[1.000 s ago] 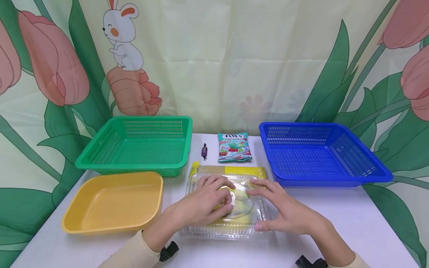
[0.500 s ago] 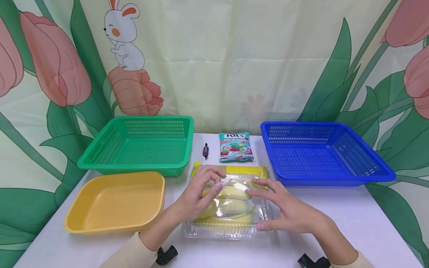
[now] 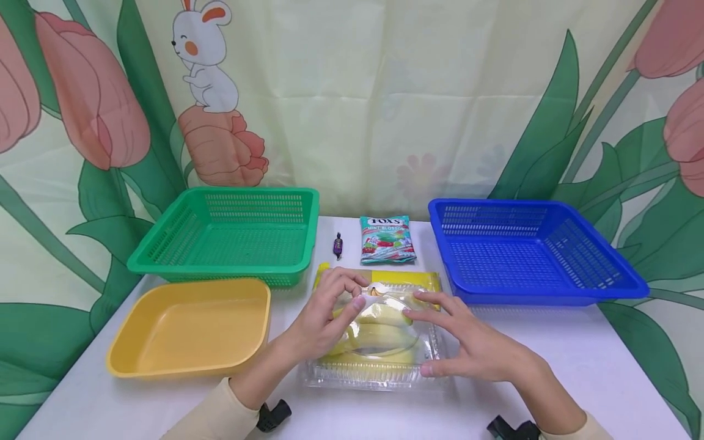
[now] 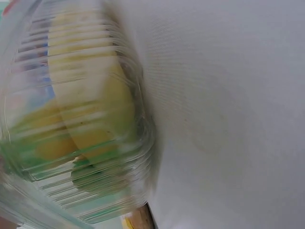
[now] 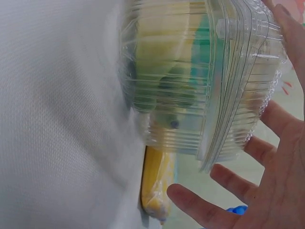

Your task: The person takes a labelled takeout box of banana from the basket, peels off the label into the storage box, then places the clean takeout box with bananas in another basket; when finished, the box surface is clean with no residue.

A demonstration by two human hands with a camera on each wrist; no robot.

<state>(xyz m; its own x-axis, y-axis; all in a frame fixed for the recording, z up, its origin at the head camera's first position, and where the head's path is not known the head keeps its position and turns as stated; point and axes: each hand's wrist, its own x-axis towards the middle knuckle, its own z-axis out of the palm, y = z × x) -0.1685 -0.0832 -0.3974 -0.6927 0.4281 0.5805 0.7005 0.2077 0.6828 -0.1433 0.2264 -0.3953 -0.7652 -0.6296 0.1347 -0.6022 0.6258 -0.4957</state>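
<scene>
A clear plastic clamshell box (image 3: 379, 380) stands in the middle of the table with yellow bananas (image 3: 379, 337) inside. Over its lid, my left hand (image 3: 324, 315) has thumb and index finger drawn together at a small white label (image 3: 376, 290) with a banana picture, which it seems to pinch. My right hand (image 3: 473, 342) spreads its fingers along the box's right side, fingertips at the lid. The right wrist view shows those spread fingers (image 5: 233, 183) beside the ribbed rim. In the left wrist view the box's ribbed wall (image 4: 90, 109) and the fruit fill the left part.
Behind the box lies a yellow packet (image 3: 404, 280), with a purple wrapped candy (image 3: 338, 245) and a Fox's candy bag (image 3: 387, 240) farther back. A green basket (image 3: 220, 273) and yellow tray (image 3: 187, 371) stand left, a blue basket (image 3: 550, 296) right.
My left hand has moved up and left from the lid's middle, its thumb and index finger now at the lid's far part. The white label has moved from the centre toward the back.
</scene>
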